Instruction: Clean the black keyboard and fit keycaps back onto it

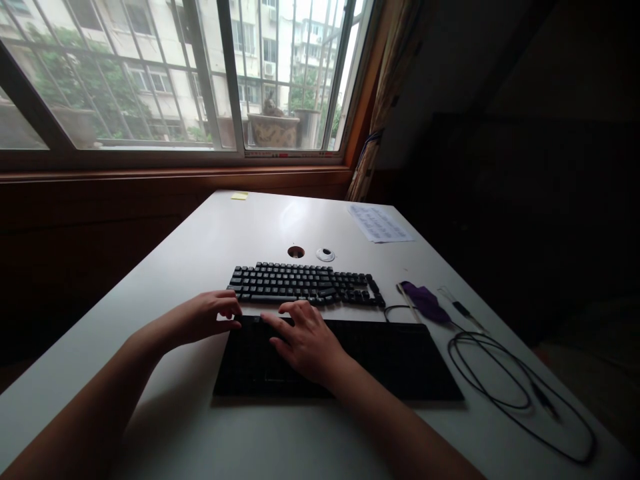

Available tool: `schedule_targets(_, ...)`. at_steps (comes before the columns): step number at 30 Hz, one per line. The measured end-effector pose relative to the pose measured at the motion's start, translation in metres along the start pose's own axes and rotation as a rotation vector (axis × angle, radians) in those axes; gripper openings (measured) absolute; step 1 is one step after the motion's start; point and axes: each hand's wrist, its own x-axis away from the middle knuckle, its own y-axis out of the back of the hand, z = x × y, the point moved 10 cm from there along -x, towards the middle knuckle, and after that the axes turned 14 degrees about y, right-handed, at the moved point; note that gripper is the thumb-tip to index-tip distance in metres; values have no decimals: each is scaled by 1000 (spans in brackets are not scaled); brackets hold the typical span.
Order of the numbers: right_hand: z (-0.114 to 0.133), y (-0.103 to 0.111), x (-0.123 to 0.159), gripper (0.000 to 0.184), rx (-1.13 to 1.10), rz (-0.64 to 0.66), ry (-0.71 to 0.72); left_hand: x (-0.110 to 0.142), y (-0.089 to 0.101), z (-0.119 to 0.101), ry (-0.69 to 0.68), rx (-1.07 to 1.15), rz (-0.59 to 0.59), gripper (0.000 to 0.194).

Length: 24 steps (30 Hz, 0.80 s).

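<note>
Two black keyboards lie on a white desk [200,427]. The smaller keyboard [305,283] sits farther from me; the larger keyboard [360,363] is nearer. My left hand [205,319] curls over the near keyboard's far-left corner, thumb under its edge, fingers bent toward the small keyboard's left end. My right hand [305,340] rests flat on the near keyboard, fingers spread and reaching toward its far edge. Neither hand lifts anything.
A black cable [505,380] loops on the desk to the right, next to a purple cloth-like item [425,300] and a thin tool [463,310]. A printed sheet [380,223], a cable hole [296,252], its white cap [325,254] and a yellow note [239,195] lie farther back. Window behind.
</note>
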Motion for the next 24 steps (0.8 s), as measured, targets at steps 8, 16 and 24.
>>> schedule_targets(8, 13, 4, -2, 52, -27, -20, 142, -2, -2, 3, 8, 18, 12, 18)
schedule_targets(16, 15, 9, -4, 55, -68, -55, 156, -2, -1, 6, 35, 47, 16, 17)
schedule_targets(24, 16, 5, -2, 51, -91, -25, 167, -1, 4, -1, 11, 60, -2, 18)
